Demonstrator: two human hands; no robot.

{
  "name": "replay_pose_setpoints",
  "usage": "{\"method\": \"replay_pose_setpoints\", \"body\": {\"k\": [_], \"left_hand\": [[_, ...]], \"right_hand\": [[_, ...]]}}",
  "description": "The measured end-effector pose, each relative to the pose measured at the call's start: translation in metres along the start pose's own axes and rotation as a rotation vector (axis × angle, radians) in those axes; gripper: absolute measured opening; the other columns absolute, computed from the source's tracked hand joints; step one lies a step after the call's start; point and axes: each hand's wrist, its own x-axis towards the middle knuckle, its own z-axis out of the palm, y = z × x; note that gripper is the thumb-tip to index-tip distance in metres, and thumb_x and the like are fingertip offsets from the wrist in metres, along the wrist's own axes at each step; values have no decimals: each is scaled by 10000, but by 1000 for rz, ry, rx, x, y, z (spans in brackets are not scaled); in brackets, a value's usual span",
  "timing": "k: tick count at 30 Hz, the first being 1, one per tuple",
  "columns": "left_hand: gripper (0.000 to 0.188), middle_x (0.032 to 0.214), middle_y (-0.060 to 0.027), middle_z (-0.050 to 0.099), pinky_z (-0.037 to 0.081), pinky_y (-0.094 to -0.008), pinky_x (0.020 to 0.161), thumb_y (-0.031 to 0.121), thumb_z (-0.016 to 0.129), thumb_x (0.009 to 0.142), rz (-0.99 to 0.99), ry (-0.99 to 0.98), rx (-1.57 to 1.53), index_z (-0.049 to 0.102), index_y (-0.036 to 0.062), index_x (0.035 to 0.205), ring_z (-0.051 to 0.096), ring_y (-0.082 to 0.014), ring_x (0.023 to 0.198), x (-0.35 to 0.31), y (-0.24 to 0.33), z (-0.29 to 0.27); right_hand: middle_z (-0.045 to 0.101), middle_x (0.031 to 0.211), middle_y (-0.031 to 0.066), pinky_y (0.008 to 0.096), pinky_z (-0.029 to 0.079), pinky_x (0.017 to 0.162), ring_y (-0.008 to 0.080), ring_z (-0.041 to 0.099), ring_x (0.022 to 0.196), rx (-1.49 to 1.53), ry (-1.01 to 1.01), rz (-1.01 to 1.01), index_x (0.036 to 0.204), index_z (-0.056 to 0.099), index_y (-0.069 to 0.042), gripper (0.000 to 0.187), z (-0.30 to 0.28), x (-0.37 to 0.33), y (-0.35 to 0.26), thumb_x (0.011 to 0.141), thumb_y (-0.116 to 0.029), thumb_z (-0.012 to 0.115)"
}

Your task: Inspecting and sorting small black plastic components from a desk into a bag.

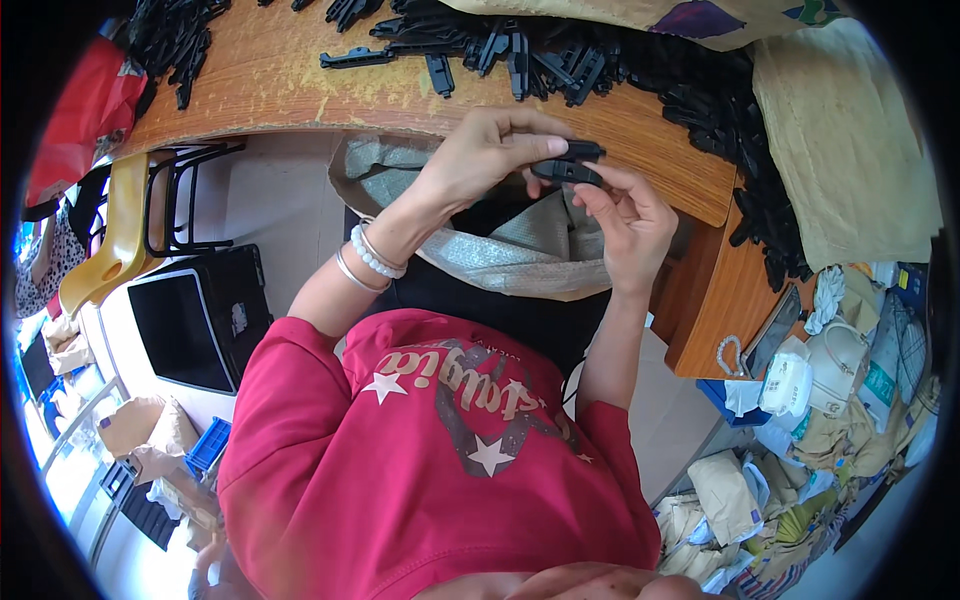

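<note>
My left hand [487,152], with a bead bracelet and a bangle on its wrist, and my right hand [628,218] meet just in front of the wooden table's edge [640,128]. Between their fingertips they pinch a small black plastic clip part [570,162], which looks like two pieces pressed together. The left thumb and fingers grip it from the left, and the right fingers hold it from below and the right. A large pile of similar black plastic parts [560,62] lies on the table just beyond my hands.
An open silvery woven sack [500,255] hangs below my hands. More black parts [172,38] lie at the table's far left. A yellow chair [110,240] and a black case [200,315] stand left. A phone [775,330], masks and bags sit at the right.
</note>
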Motion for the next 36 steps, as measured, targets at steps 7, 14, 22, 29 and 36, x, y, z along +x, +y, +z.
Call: {"method": "replay_pose_setpoints", "body": {"k": [7,14,22,29,36], "left_hand": [[371,801,-220,634,489,-376,641,37,690,752,449,-35,651,588,-9,1106,620,-388,741,-15,3,5],[357,829,-205,649,501,-385,633,56,696,750,632,-53,755,611,10,1093,625,-382,732,-9,-1,-5],[431,675,-2,609,368,-197,517,379,553,933,128,191,269,687,16,746,481,-48,579,-16,5,-22],[231,671,-76,629,474,-238,559,232,601,912,165,188,205,590,8,859,601,-112,573,7,28,-40],[319,891,-81,521,490,-327,579,24,607,785,844,191,1532,613,83,1099,599,-254,673,38,18,-48]], "right_hand": [[648,871,80,218,473,687,103,603,784,-3,187,-62,1004,641,50,273,12,1,5,745,46,726],[635,914,55,225,446,697,91,555,796,-58,75,-66,1049,640,20,367,4,6,9,704,10,765],[634,961,61,361,422,783,247,537,923,-1050,304,-617,921,681,-40,123,-33,72,17,802,-68,661],[619,949,58,369,397,793,247,529,919,-1321,180,-550,963,664,-38,204,-43,92,21,764,-73,687],[612,978,36,370,356,824,214,527,975,-1252,125,-549,952,666,-47,183,-45,77,26,792,-130,695]]}}
